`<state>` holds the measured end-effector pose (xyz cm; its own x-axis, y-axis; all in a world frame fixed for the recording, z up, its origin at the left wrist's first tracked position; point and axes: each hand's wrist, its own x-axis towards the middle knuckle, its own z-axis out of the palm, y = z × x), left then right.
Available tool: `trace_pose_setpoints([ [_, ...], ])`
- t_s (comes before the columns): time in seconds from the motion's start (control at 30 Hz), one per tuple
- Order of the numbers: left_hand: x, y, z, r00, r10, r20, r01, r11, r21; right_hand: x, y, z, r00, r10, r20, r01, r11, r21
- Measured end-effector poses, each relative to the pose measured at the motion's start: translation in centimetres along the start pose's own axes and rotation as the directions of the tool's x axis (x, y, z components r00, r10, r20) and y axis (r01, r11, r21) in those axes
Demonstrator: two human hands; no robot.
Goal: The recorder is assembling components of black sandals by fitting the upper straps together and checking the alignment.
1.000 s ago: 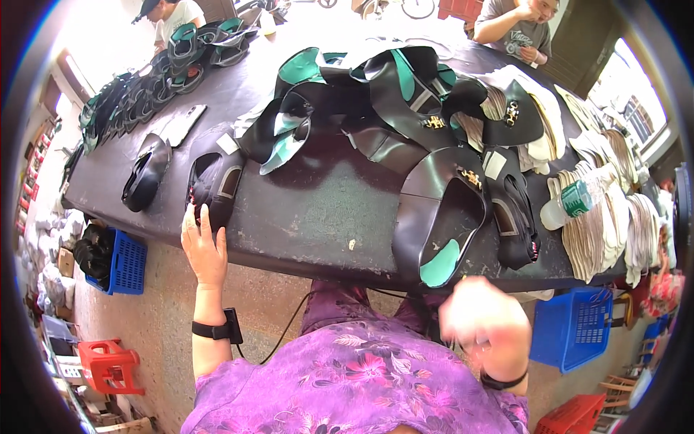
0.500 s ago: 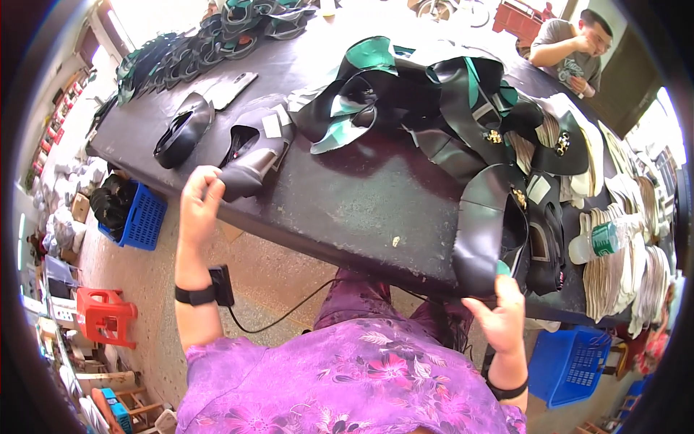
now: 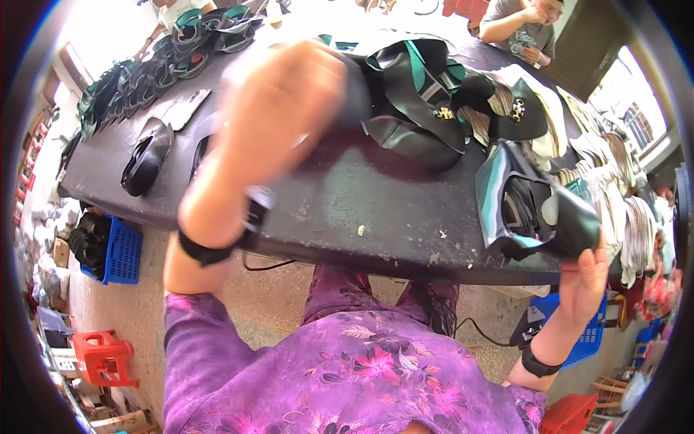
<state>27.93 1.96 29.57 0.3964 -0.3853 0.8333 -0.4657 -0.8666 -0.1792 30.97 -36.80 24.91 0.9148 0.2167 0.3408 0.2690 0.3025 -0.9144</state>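
My right hand [image 3: 584, 286] grips the edge of a black shoe upper [image 3: 578, 217] with a pale teal lining, at the table's right front; its fingertips go partly behind the leather. My left hand [image 3: 289, 101] is smeared by motion, reaching far out over the table beside a pile of black uppers [image 3: 416, 137]. Its fingers are hidden, so I cannot make out whether it touches the dark upper beyond it. Gold ornaments [image 3: 444, 113] show on the piled uppers. To the left lies a single black shoe upper [image 3: 147, 155]; another beside it is mostly covered by my left arm.
The dark table [image 3: 405, 217] has a worn front edge. Stacks of pale insole-like pieces [image 3: 614, 210] line its right side. A phone-like slab [image 3: 186, 108] lies left. Blue baskets [image 3: 124, 249] and a red stool [image 3: 105, 358] stand below. Another person [image 3: 517, 32] is across the table.
My left hand has swung up and away from the near-left upper toward the pile. My right hand has moved right, and the upper in it has turned, showing its lining. The view has shifted.
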Motion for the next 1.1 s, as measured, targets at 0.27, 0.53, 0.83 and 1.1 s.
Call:
trace_pose_setpoints([
  [0.27, -7.8, 15.6, 12.7, 0.909, 0.006, 0.416, 0.180, 0.896, -0.406, -4.5, -1.3, 2.8, 0.885, -0.276, 0.374, 0.457, 0.365, -0.811],
  [0.53, -10.0, 12.3, 11.8, 0.905, -0.233, 0.356, 0.421, 0.620, -0.662, -4.3, 5.5, 5.7, 0.642, -0.173, 0.747, 0.757, 0.299, -0.581],
  [0.83, -8.5, 8.9, 10.8, 0.382, -0.231, 0.895, 0.471, -0.785, -0.403, -6.0, 6.4, 6.3, 0.540, -0.162, 0.826, 0.838, 0.191, -0.511],
  [1.1, -8.5, 9.3, 10.8, 0.366, -0.237, 0.900, 0.304, -0.883, -0.357, -6.8, 4.6, 6.9, 0.464, -0.105, 0.880, 0.884, 0.117, -0.452],
])
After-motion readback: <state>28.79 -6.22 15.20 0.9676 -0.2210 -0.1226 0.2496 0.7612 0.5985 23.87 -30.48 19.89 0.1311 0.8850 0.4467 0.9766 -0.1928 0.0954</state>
